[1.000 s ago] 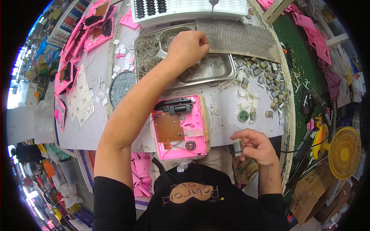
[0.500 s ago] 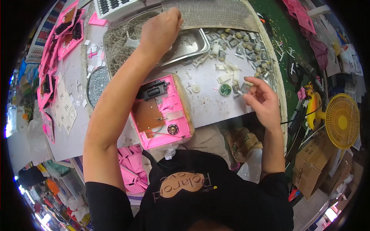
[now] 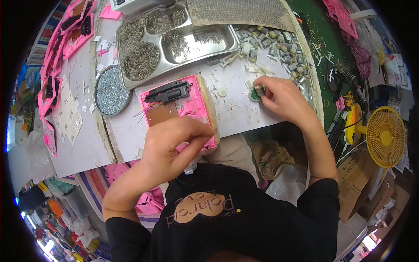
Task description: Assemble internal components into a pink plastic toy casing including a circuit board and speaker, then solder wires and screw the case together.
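The pale surface (image 3: pixel 238 114) carries an open pink plastic casing (image 3: pixel 188 107); over its near half hangs the left hand (image 3: pixel 174 142), thumb and forefinger together, any contents hidden. The right hand (image 3: pixel 284 97), at a round green tub (image 3: pixel 252 95), pinches a small metal motor (image 3: pixel 260 91).

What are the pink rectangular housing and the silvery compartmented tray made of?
Pink rectangular housing: probably moulded plastic, satin finish; raised details share its colour. Silvery compartmented tray: metal, perhaps stainless steel, fairly polished; bright reflections, rounded corners.
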### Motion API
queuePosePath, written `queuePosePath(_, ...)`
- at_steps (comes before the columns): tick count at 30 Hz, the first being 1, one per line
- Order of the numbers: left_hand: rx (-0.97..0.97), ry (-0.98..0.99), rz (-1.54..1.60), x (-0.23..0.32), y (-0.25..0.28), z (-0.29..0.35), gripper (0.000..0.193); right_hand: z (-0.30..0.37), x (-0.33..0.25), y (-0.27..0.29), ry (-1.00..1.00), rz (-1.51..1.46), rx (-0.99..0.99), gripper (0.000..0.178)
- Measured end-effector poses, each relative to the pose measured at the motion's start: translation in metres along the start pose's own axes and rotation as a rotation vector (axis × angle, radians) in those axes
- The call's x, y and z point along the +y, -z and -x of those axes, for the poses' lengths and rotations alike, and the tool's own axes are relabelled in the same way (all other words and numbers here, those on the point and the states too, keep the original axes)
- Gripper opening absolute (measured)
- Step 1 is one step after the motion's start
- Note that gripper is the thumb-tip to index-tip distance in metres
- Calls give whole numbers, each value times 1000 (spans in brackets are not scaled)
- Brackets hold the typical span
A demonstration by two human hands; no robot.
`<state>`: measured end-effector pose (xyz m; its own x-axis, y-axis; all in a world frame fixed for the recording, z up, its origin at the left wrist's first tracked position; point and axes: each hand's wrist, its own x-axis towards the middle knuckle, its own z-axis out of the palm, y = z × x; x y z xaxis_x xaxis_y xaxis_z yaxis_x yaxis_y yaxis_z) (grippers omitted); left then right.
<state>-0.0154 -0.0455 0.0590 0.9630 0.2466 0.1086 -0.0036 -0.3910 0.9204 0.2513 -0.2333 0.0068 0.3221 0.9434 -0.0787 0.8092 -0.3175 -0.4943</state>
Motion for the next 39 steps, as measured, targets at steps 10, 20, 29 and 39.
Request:
queuePosePath(10,212,123,234,-22,-30,37,18,15,-21,12,-270,-636,21,39)
queuePosePath(20,288,184,342,-28,-40,40,40,14,-105,-50,-260,-1561,-297,47)
queuePosePath(29,305,172,358,-31,-41,44,41,9,-106,-52,-236,-1510,-333,45)
queuePosePath(39,405,-258,-120,-39,-37,43,31,7,-117,-35,454,-496,130,44)
